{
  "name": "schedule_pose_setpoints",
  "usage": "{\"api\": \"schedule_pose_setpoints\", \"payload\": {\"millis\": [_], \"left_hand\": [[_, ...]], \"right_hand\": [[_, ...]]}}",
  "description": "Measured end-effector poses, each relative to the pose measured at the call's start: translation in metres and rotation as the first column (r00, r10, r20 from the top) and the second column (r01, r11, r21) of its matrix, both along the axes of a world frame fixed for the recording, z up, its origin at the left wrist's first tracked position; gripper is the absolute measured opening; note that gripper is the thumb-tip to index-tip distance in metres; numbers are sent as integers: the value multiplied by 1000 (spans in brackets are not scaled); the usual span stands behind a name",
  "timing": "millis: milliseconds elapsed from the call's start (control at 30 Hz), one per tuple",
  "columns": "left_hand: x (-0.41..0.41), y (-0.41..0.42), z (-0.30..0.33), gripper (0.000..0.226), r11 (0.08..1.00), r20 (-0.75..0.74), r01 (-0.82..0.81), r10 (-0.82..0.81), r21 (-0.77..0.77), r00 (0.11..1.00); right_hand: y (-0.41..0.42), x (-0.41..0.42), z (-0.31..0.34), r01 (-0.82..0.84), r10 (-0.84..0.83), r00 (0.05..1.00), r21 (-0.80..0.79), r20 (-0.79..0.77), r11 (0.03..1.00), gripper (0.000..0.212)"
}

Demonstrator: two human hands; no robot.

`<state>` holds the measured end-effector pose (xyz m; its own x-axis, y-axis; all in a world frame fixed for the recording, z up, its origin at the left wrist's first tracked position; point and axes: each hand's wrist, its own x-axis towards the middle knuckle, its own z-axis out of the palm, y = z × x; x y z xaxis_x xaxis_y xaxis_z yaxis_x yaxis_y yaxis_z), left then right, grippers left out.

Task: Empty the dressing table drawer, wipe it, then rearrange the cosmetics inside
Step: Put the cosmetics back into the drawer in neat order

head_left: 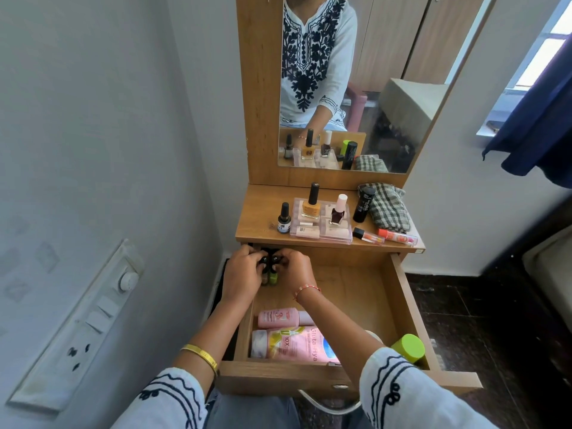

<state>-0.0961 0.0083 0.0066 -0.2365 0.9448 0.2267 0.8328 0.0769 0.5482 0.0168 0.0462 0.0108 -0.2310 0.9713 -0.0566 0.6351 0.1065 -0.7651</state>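
Both hands are at the back-left corner of the open drawer (411, 308), just under the tabletop (263, 212); left hand (241, 275) and right hand (292, 270) curl round a cluster of small nail polish bottles (270, 267), black caps up, approx. 3-4 of them, exact no. hidden by fingers. Grip looks closed on caps and sides, fingers bunched round the lot. Judgement: glass bottles, light but slick and breakable, apt to clink or tip; better held by the bodies than the caps, few at a time. Pink lotion bottle (278, 318), big pink tube (297, 346) and green-capped bottle (408, 348) lie at the drawer front; soft plastic, easy to grab mid-body. Checked cloth (390, 209) sits on top, w/ more polish nearby.
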Motion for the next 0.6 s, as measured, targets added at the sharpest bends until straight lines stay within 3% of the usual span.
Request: {"api": "schedule_pose_setpoints", "payload": {"millis": [300,600], "left_hand": [[4,-8,6,35,999,45,-1,-1,41,999],[34,-11,54,24,937,148,100,-157,335,976]], "right_hand": [[-11,8,4,68,-70,993,-18,-92,998,30],[-13,36,58,144,-108,987,354,-120,924,16]]}}
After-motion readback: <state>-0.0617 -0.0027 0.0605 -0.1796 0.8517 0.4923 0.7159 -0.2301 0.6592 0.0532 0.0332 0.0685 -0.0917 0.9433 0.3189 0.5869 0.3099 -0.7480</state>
